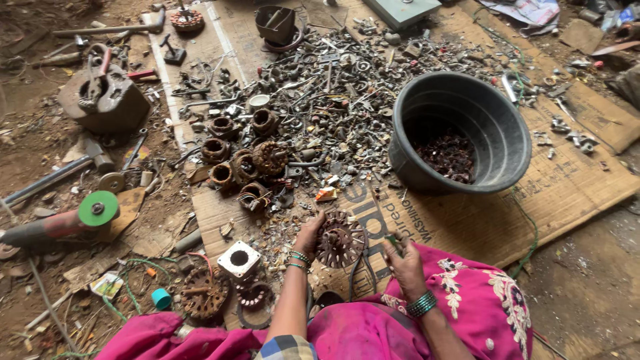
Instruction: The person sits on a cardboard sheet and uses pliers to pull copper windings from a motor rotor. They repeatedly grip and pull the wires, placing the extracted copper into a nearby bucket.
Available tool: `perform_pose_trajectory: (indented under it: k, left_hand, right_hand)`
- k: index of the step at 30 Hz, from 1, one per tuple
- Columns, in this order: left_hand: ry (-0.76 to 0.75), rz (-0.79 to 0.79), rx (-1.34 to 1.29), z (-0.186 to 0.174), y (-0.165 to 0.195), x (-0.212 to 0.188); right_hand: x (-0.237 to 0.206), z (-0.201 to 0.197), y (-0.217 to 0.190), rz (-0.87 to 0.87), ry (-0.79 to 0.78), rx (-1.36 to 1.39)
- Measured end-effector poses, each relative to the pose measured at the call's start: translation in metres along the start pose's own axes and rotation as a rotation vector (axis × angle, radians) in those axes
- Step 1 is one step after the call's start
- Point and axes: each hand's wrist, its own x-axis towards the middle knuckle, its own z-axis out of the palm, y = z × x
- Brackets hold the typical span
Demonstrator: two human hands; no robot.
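Fingers of the left hand curl around the left rim of a rusty motor stator, a round toothed core with wires trailing down from it, and hold it up just above the cardboard sheet. Beside it to the right, the right hand is closed on a thin green-tipped tool, whose point sits close to the stator's right edge; whether it touches cannot be told.

Under both hands the brown cardboard is a flattened carton with dark printed lettering, running right of the fingers toward its torn edge. A small orange and white packet scrap lies just beyond the fingertips.

Farther out from the fingers spreads a dense heap of metal scrap, and right of it stands a black plastic tub with dark reddish bits at the bottom. Left of the fingers sit more rusty stators, a white square motor housing and an angle grinder with a green disc. Open cardboard lies between the right hand and the tub; elsewhere clutter crowds close.
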Motion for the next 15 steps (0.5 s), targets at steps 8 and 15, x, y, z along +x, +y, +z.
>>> perform_pose_trajectory:
  k: [8,15]
  left_hand:
    - [-0.074,-0.119,0.208,-0.008,-0.019,0.014]
    - [-0.128,-0.181,0.315,0.005,-0.018,0.006]
  right_hand:
    - [0.016,0.019,0.003,-0.29,0.145,-0.487]
    - [0.013,0.031,-0.008,-0.371,0.119,-0.695]
